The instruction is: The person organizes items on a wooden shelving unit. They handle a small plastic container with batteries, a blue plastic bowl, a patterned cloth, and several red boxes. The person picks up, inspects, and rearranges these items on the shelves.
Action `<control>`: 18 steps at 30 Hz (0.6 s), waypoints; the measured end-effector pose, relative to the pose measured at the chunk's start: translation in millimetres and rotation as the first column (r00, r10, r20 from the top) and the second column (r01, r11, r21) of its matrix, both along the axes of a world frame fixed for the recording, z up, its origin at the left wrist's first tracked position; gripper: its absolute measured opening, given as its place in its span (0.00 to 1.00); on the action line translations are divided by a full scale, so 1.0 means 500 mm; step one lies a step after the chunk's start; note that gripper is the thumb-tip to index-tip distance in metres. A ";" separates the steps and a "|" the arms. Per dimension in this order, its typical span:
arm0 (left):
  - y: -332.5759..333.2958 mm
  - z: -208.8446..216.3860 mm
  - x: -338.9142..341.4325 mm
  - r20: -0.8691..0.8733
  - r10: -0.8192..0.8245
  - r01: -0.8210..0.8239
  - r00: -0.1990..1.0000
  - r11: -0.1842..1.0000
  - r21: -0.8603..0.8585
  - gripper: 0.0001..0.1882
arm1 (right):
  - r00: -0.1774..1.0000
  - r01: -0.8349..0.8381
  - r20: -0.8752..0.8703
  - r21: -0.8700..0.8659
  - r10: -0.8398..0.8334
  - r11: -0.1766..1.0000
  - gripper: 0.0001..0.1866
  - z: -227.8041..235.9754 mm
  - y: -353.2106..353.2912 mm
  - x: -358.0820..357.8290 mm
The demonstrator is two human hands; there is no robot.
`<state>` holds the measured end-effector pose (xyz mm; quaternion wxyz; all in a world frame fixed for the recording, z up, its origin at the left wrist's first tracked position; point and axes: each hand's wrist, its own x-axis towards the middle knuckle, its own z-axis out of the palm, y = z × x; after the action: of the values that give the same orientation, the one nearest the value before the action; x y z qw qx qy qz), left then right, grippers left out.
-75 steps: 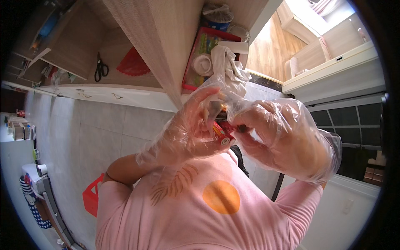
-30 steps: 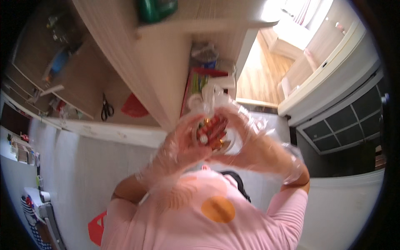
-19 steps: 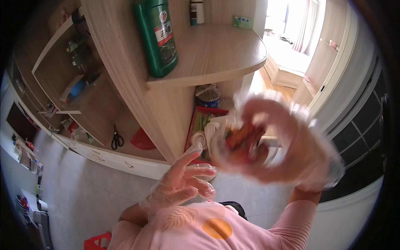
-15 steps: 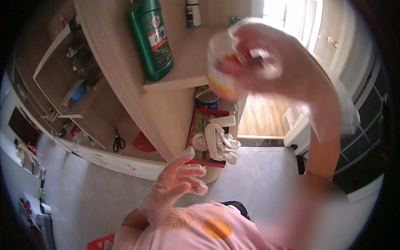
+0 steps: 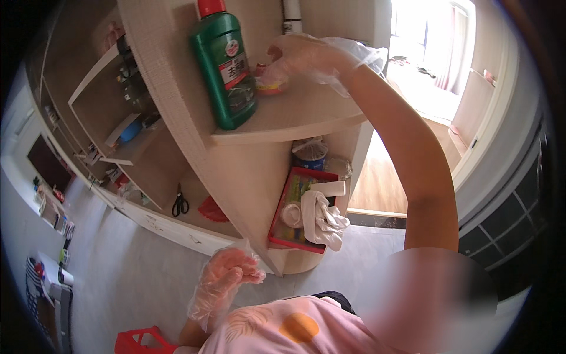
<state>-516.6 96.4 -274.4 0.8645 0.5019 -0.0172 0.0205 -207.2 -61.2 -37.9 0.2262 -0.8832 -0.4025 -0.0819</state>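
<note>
Our right hand (image 5: pixel 315 59): reaching over the curved shelf (image 5: pixel 306 115) in a loose clear glove (image 5: pixel 362 57), fingers bent downward; we cannot tell whether they grip or merely touch
Red-and-yellow container (image 5: pixel 269 87): just below and left of our right hand's fingers, partly hidden by them, seemingly resting on the shelf
Green bottle (image 5: pixel 223 71): left of our right hand, near the container
Our left hand (image 5: pixel 227 268): gloved, fingers loosely curled, nothing visible in it
Red tray (image 5: pixel 274 231): well below our right hand, with a white cloth (image 5: pixel 321 221)
Progress: we judge the container brought to the shelf; letting go remains unconfirmed
</note>
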 end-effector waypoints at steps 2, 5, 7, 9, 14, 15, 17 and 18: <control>-0.003 -0.003 -0.007 -0.014 0.061 -0.062 0.998 0.998 -0.006 0.19 | 1.000 0.010 -0.029 -0.003 -0.011 1.000 0.44 -0.006 0.003 -0.008; -0.001 -0.009 -0.014 -0.036 0.116 -0.116 0.993 0.993 0.007 0.18 | 0.999 -0.031 0.016 0.066 0.030 0.997 0.45 -0.025 -0.016 0.007; 0.002 -0.014 -0.014 -0.053 0.140 -0.139 0.989 0.990 0.014 0.18 | 0.998 -0.055 0.031 0.076 0.052 0.996 0.44 -0.026 -0.024 0.021; 0.002 -0.015 -0.007 -0.067 0.151 -0.150 0.986 0.989 0.019 0.17 | 0.998 -0.062 -0.003 0.025 0.062 0.998 0.43 -0.019 -0.025 0.029; -0.008 -0.011 -0.003 -0.096 0.164 -0.164 0.982 0.986 0.016 0.16 | 0.988 0.018 0.153 -0.017 -0.015 1.000 0.35 -0.017 -0.020 -0.033; -0.009 -0.011 -0.005 -0.099 0.169 -0.167 0.981 0.986 0.027 0.16 | 0.975 0.031 0.220 -0.034 -0.023 0.999 0.34 -0.019 -0.024 -0.047; -0.009 -0.010 -0.003 -0.089 0.169 -0.166 0.982 0.985 0.041 0.15 | 0.949 0.076 0.279 0.251 -0.147 0.965 0.30 -0.026 -0.066 -0.055; -0.005 -0.012 -0.002 -0.086 0.180 -0.176 0.980 0.983 0.057 0.15 | 0.972 -0.055 0.230 0.435 -0.052 0.899 0.27 -0.039 -0.096 -0.045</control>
<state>-517.5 94.1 -280.6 0.8466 0.5228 0.0663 0.0745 -229.6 -109.0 -57.2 0.3697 -0.7933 -0.3985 -0.2744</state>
